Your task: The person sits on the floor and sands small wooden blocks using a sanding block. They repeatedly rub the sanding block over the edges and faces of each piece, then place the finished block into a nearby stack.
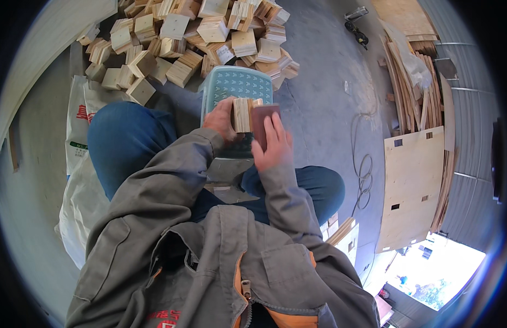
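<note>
Over a light blue-green plastic stool point(238, 82), my left hand point(221, 119) grips a layered plywood block point(242, 115) from its left side. The block stands with its striped edge layers showing. Fingers of my right hand point(275, 145) lie over a flat reddish-brown sanding block point(259, 121), holding it against the right side of the plywood block. Part of the plywood's right face is hidden behind the sanding block. Both hands are close together between my knees.
A large heap of similar plywood blocks point(213, 29) lies beyond the stool. White sacks point(80, 205) are on the left. A coiled cable point(364, 177) runs along the floor at right, near stacked boards point(412, 180) leaning by the wall.
</note>
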The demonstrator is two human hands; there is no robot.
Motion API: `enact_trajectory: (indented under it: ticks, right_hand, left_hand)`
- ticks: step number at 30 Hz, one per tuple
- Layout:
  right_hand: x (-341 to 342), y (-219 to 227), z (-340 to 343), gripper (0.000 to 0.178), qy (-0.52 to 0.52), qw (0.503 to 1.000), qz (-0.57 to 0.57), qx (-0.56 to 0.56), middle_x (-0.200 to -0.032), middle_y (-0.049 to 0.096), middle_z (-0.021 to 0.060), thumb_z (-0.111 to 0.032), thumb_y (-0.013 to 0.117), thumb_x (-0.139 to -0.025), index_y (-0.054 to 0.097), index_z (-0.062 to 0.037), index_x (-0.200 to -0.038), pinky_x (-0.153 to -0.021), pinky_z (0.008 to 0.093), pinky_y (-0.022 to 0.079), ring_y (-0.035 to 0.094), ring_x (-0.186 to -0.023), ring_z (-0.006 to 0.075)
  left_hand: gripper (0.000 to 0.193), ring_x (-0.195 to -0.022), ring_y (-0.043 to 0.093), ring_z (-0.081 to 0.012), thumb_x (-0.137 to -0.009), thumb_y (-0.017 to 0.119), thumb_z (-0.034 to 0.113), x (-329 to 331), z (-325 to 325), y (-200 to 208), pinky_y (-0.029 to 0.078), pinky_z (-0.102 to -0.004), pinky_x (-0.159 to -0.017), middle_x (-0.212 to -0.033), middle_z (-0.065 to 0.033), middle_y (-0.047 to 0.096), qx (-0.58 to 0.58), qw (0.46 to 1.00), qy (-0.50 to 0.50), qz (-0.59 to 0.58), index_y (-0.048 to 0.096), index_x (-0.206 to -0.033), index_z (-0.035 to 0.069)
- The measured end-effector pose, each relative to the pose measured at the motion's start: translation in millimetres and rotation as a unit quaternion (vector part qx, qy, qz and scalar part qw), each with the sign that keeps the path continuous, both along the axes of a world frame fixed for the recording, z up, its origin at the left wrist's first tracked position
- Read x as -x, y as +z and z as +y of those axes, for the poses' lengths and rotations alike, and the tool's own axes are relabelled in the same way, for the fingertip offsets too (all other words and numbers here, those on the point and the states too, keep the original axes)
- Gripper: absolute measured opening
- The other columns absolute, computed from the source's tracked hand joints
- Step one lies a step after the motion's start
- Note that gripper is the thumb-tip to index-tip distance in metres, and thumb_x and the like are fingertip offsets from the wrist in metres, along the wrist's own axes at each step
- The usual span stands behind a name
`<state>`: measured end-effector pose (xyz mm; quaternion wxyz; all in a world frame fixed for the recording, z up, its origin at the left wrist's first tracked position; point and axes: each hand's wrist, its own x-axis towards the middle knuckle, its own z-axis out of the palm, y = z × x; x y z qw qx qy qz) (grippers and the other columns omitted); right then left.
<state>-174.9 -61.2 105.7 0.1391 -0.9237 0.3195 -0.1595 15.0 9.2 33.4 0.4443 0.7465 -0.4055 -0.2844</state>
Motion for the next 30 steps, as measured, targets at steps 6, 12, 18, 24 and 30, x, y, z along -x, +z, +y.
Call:
enact_trajectory:
  ticks: [6,12,18,24,30]
  right_hand:
    - [24,5,20,0.076,0.005,1.000,0.012,0.002,-0.162,0.048,0.0195,-0.018,0.079,-0.082,0.054,-0.0055,-0.152,-0.112,0.0498,0.045,0.056,-0.129,0.0417]
    - [-33,-3,-32,0.071,-0.028,1.000,-0.011,0.010,-0.161,0.049,0.0147,-0.021,0.077,-0.083,0.057,-0.0058,-0.150,-0.113,0.0483,0.046,0.056,-0.127,0.0409]
    - [-69,-11,-80,0.072,-0.084,0.991,-0.013,-0.102,-0.160,0.051,0.0170,-0.026,0.077,-0.085,0.057,-0.0035,-0.150,-0.117,0.0444,0.044,0.053,-0.137,0.0409]
    - [24,-61,-61,0.073,-0.178,0.938,-0.146,-0.260,-0.154,0.055,0.0237,-0.028,0.080,-0.085,0.058,0.0027,-0.147,-0.119,0.0428,0.042,0.053,-0.143,0.0359]
    - [70,-71,-57,0.067,-0.270,0.882,-0.195,-0.333,-0.140,0.067,0.0203,-0.024,0.082,-0.087,0.061,0.0015,-0.144,-0.109,0.0407,0.050,0.065,-0.128,0.0297]
  left_hand:
    - [0.094,-0.129,0.064,-0.0383,-0.067,0.091,0.022,3,0,-2,0.054,-0.0436,-0.108,-0.141,-0.0185,0.062,-0.013,1.000,0.013,-0.016,0.046,-0.150,0.014]
    - [0.097,-0.136,0.057,-0.0363,-0.066,0.091,0.024,1,-4,-2,0.046,-0.0457,-0.113,-0.147,-0.0156,0.057,-0.032,0.999,-0.004,0.011,0.045,-0.151,0.015]
    - [0.098,-0.135,0.058,-0.0382,-0.066,0.091,0.023,-3,-1,3,0.048,-0.0451,-0.112,-0.147,-0.0169,0.057,-0.041,0.999,-0.009,0.002,0.044,-0.151,0.016]
    - [0.104,-0.136,0.058,-0.0400,-0.065,0.093,0.023,-1,-2,11,0.049,-0.0442,-0.113,-0.149,-0.0195,0.055,-0.069,0.997,-0.017,0.005,0.041,-0.155,0.016]
    - [0.116,-0.143,0.052,-0.0349,-0.067,0.099,0.030,1,-4,-6,0.044,-0.0418,-0.119,-0.153,-0.0209,0.051,-0.022,0.999,-0.008,0.039,0.035,-0.161,0.005]
